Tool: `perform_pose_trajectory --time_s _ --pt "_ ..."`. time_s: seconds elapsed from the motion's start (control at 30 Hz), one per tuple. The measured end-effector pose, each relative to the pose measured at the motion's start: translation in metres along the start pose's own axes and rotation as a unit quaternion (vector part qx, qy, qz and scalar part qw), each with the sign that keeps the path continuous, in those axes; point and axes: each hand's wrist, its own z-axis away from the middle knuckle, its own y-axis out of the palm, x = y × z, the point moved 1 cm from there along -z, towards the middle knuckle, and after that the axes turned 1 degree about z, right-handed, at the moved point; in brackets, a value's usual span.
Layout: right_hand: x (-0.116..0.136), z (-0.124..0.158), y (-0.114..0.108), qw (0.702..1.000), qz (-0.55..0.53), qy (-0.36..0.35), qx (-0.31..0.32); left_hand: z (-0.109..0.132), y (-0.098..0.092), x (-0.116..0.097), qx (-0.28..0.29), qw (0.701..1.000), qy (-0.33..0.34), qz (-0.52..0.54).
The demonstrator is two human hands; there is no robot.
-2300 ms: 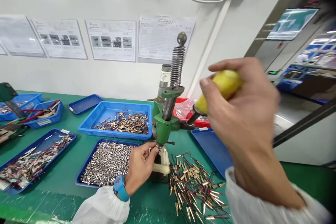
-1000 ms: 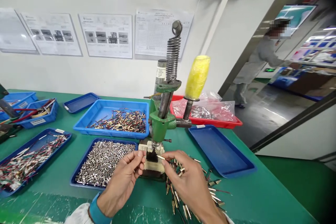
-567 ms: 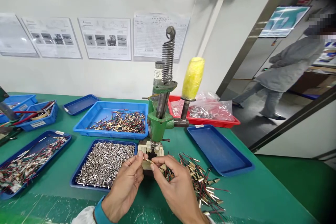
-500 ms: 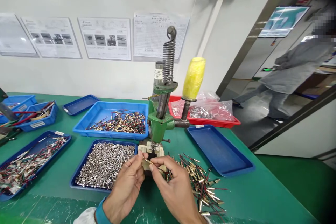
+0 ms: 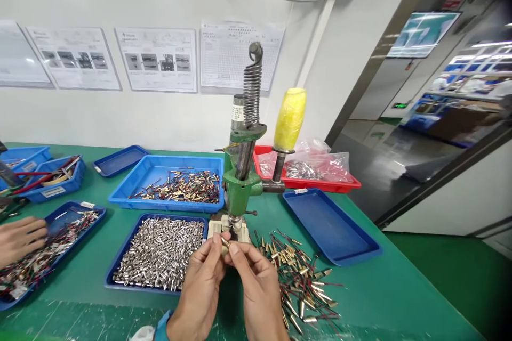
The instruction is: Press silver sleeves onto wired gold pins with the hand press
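Observation:
My left hand (image 5: 204,282) and my right hand (image 5: 256,285) meet just in front of the green hand press (image 5: 239,194). Both are closed, thumb and fingers pinching a small brass-coloured metal cylinder (image 5: 225,242) from either side. Its ends are partly covered by my fingertips. Behind it is the pale block (image 5: 216,230) at the foot of the press. Left of my hands is a blue tray (image 5: 110,276) full of short silver metal sleeves (image 5: 160,253). Beside my right hand lies a loose pile of brass-coloured cylinders with dark red and black wires (image 5: 306,282).
The yellow-wrapped press handle (image 5: 290,120) sticks up at the right. Behind stand a blue tray of wired parts (image 5: 120,194) and a red tray (image 5: 340,185) with plastic bags. A blue tray (image 5: 332,229) lies right. Another person's hand (image 5: 20,240) is over the left tray (image 5: 98,221).
My hands have drawn closer together, bringing their pinched fingertips side by side. Another person's hand has come in at the left. The person walking at the right is out of view.

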Motion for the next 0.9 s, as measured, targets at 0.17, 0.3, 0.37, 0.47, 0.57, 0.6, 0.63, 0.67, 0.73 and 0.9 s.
perform_pose_trajectory --time_s 0.17,0.3,0.37,0.47,0.57,0.6,0.63,0.67,0.73,0.9 --pt "0.000 0.000 0.002 0.999 -0.021 0.018 0.017 -0.003 -0.006 -0.003 0.031 0.992 0.055 -0.113" --pt "0.008 -0.003 -0.003 0.999 0.004 0.002 0.053 -0.008 -0.008 -0.009 0.040 0.979 0.080 -0.183" --pt "0.013 -0.005 -0.010 0.998 0.030 -0.016 0.044 -0.012 -0.006 -0.013 0.044 0.973 0.090 -0.208" --pt "0.022 -0.009 -0.025 0.996 0.080 -0.040 0.005 -0.020 -0.001 -0.019 0.048 0.967 0.099 -0.228" --pt "0.031 -0.012 -0.039 0.992 0.111 -0.048 -0.022 -0.030 0.005 -0.023 0.053 0.962 0.105 -0.248" --pt "0.034 -0.013 -0.043 0.992 0.118 -0.046 -0.029 -0.034 0.007 -0.024 0.056 0.960 0.106 -0.254" --pt "0.036 -0.014 -0.047 0.990 0.127 -0.042 -0.038 -0.038 0.010 -0.025 0.060 0.958 0.107 -0.258" --pt "0.039 -0.014 -0.050 0.989 0.137 -0.038 -0.049 -0.042 0.012 -0.025 0.067 0.957 0.108 -0.260" --pt "0.043 -0.016 -0.056 0.984 0.159 -0.035 -0.070 -0.048 0.017 -0.026 0.081 0.955 0.112 -0.262" --pt "0.073 -0.023 -0.061 0.962 0.211 -0.130 -0.114 -0.054 0.017 -0.024 0.092 0.944 0.147 -0.282"
